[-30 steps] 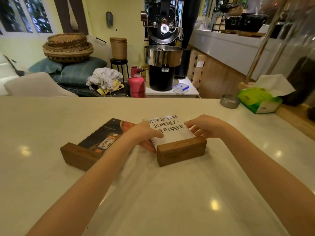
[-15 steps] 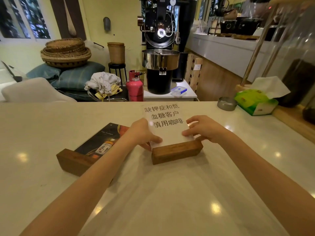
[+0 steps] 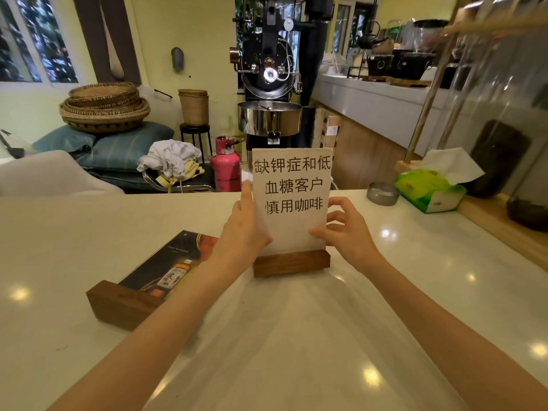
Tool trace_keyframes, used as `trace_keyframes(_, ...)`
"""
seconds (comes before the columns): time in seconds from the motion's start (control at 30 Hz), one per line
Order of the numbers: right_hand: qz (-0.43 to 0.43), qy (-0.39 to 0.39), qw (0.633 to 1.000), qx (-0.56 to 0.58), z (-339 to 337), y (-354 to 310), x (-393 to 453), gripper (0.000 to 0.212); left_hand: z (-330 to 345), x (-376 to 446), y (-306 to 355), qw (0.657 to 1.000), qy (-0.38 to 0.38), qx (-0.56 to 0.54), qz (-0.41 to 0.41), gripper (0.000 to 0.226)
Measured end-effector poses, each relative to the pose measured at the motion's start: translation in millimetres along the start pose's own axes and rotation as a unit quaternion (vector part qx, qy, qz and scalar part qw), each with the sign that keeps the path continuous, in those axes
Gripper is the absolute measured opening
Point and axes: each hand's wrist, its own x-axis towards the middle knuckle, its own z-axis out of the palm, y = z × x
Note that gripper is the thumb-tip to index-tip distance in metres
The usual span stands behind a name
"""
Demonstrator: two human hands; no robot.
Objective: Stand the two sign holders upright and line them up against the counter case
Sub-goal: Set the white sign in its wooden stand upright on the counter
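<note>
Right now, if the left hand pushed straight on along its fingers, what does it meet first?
The left hand already rests on the white sign's left edge, fingers pointing up and away. Straight on looks free to the counter's far edge; beyond sits the pink gas cylinder, though depth is unclear.

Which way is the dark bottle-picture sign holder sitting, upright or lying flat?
Lying flat. The dark sign holder has its panel face-up on the counter, with its wooden base turned on its side; neither hand touches it.
</note>
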Motion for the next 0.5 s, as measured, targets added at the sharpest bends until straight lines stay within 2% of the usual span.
trace_keyframes(0.3,-0.034,0.006,0.999,0.009,-2,4,-8,0.037,4,-6,-1,0.999,-0.009,-0.048,0.010,0.071)
trace_keyframes(0.5,-0.034,0.020,0.999,-0.020,0,8,-14,0.036,7,-13,-5,0.999,0.004,-0.031,0.026,0.065)
